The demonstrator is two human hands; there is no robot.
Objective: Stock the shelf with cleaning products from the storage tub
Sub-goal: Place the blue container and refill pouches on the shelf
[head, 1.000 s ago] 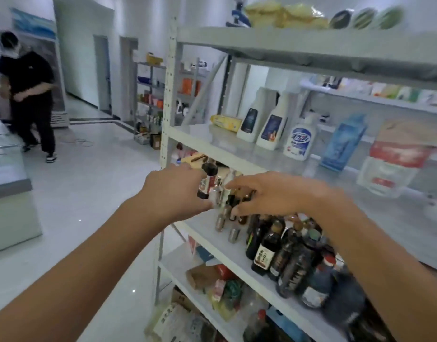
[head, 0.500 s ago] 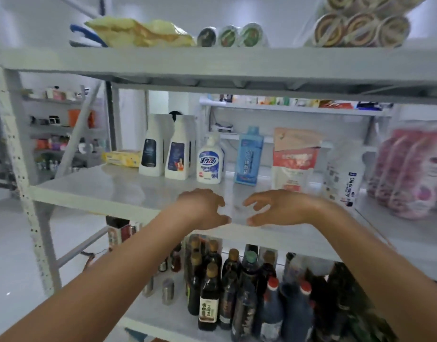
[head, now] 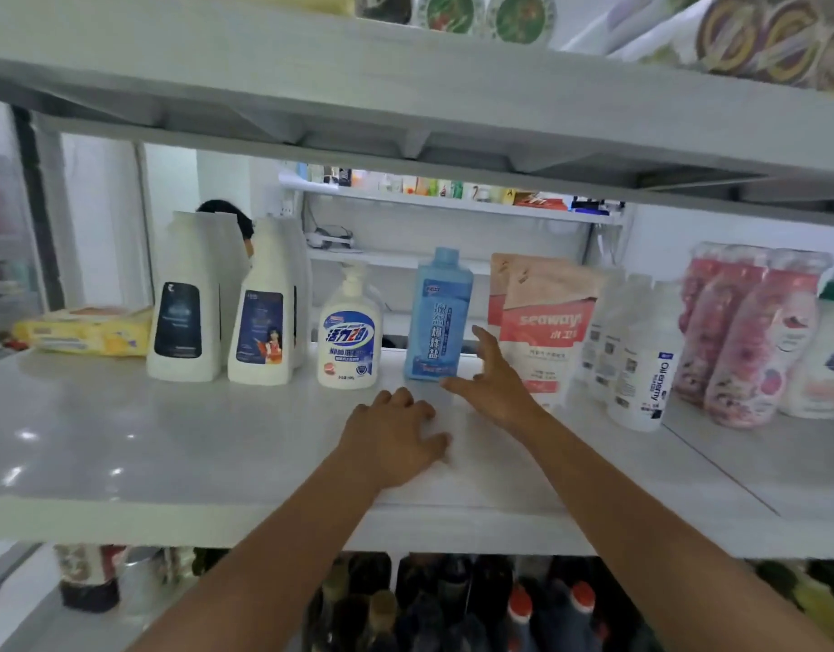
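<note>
1. Rests the left grip (head: 396, 440) palm down on the bare white shelf (head: 170, 440), fingers loosely bent, holding nothing.
2. Holds the right grip (head: 492, 383) just ahead and to the right of the left one, spread wide and empty, fingers splayed toward the back of the shelf.
3. Just left of the right grip's forefinger: a blue bottle (head: 441, 317), upright, thumb near its base; cannot tell whether skin meets plastic.
4. Directly behind the right grip: a pink-and-white Seaway pouch (head: 542, 331), standing, partly hidden by the fingers.
5. Ahead of the left grip, apart from its knuckles: a white pump bottle (head: 349, 345) with a blue label.
6. Farther left of both grips: two white bottles (head: 184, 312) with dark labels, side by side, then a yellow pack (head: 90, 329) lying flat.
7. Right of the right grip: pale bottles (head: 641, 369) marked "Oil energy", then pink bottles (head: 754, 331).
8. Below both grips, under the shelf board: dark bottles (head: 452, 604), some red-capped.
</note>
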